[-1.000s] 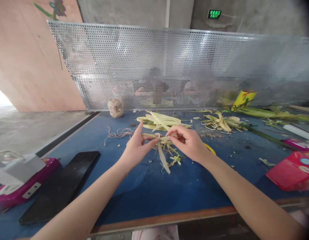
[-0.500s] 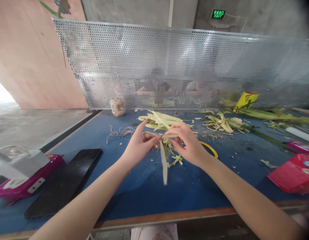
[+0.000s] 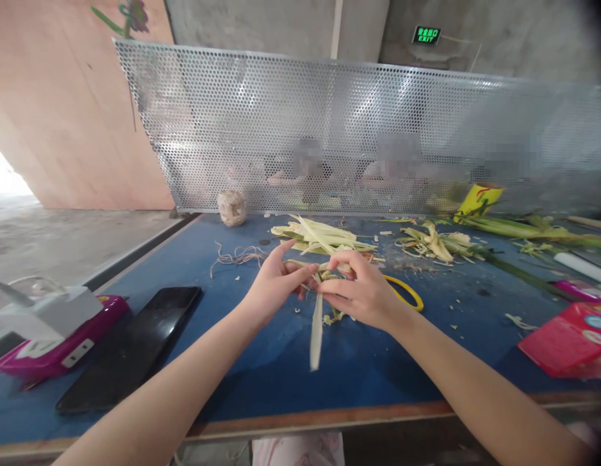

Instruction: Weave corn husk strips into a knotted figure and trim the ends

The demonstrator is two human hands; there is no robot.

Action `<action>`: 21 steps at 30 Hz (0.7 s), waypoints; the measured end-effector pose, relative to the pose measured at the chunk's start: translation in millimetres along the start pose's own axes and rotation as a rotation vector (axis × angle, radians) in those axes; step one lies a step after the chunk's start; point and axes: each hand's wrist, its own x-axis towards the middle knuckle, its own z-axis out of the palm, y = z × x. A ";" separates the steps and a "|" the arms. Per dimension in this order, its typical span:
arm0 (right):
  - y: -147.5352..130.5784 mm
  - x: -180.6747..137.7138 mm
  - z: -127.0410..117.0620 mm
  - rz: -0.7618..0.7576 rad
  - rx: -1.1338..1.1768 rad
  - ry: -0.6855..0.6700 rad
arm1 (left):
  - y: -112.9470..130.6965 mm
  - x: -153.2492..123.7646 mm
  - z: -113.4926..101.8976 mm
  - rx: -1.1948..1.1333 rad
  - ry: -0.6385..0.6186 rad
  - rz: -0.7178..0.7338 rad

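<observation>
Both hands meet above the middle of the blue table. My left hand (image 3: 276, 279) pinches a pale leaf strip (image 3: 317, 336), whose flat end hangs down toward the tabletop. From the other side, my right hand (image 3: 363, 288) has its fingers closed on the upper part of the same strip, close to the left fingertips. The exact fold or crossing between the fingers is partly hidden. Just beyond the hands lies a pile of pale yellow-green leaves (image 3: 320, 234). A yellow ring (image 3: 411, 294) shows beside my right wrist, and small leaf scraps lie beneath the hands.
On the left are a black phone (image 3: 135, 349) and a purple power strip (image 3: 67, 349) with a white plug. Tangled string (image 3: 237, 255) and a wrapped roll (image 3: 231, 208) lie farther back. A red box (image 3: 567, 340) stands right. A perforated metal screen (image 3: 281, 116) borders the table; people sit behind it.
My right hand has shifted its fingers, drawing in the strip's short end that pointed right. The hanging end has swung slightly left. The view has moved a little.
</observation>
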 end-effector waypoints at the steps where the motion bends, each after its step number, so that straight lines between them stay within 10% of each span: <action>1: 0.0 0.3 -0.1 0.013 0.048 0.005 | -0.3 0.2 -0.2 0.000 -0.006 0.000; 21: -3.2 6.8 2.0 0.475 0.561 0.138 | -1.8 1.6 -1.6 -0.126 0.055 -0.042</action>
